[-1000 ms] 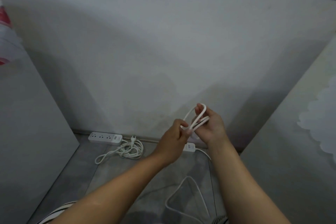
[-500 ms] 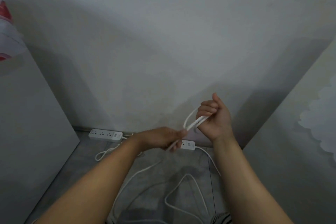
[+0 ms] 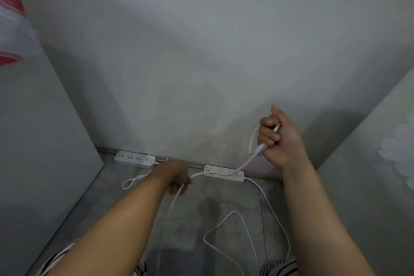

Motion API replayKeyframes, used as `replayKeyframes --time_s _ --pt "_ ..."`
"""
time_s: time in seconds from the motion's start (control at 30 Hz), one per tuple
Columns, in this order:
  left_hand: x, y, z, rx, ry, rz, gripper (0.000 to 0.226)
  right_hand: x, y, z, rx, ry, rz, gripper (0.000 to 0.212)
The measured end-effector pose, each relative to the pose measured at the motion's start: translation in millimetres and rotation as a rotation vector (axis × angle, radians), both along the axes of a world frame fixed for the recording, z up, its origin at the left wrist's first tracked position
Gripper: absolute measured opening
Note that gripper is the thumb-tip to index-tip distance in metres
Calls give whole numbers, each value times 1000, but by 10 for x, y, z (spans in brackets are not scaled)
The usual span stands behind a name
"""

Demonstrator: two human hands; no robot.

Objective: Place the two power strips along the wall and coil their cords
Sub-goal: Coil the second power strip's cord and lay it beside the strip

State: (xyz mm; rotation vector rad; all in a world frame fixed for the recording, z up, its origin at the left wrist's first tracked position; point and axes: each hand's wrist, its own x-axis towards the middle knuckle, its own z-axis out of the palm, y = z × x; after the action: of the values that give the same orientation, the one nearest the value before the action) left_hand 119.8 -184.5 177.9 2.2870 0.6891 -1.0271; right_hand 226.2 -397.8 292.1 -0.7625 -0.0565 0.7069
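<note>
Two white power strips lie on the grey floor against the wall: the left strip (image 3: 134, 159) and the right strip (image 3: 224, 173). A white cord (image 3: 270, 206) leaves the right strip's right end and loops loosely over the floor. My right hand (image 3: 276, 139) is raised in front of the wall, shut on a small coil of that cord. A stretch of cord runs from it down to my left hand (image 3: 179, 178), which grips it low above the floor. The left strip's cord (image 3: 132, 182) shows as a loop beside my left forearm; the rest is hidden.
A grey panel (image 3: 40, 141) rises at the left and a pale panel with a white cloud-shaped pattern (image 3: 369, 163) at the right, closing in the strip of floor. Red-and-white fabric (image 3: 11, 18) hangs at the top left. Striped cloth shows at the bottom edge.
My hands have drawn apart. The left hand slid down and left along the cord toward the floor, and the right hand rose a little to the right with the coil.
</note>
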Motion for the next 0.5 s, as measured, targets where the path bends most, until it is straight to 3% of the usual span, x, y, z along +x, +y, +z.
replayKeyframes --time_s 0.1,0.2,0.33,0.5 --pt "129 29 297 140 -522 194 34 -26 48 -45 -393 -166 39 46" --pt "196 -154 596 -189 -872 508 40 -97 120 -183 -648 -169 176 41" --pt "194 -476 760 -396 -968 422 33 -167 233 -358 -818 -160 288 38" --pt "143 -555 856 -196 -1139 225 31 -169 341 -415 -687 -71 175 18"
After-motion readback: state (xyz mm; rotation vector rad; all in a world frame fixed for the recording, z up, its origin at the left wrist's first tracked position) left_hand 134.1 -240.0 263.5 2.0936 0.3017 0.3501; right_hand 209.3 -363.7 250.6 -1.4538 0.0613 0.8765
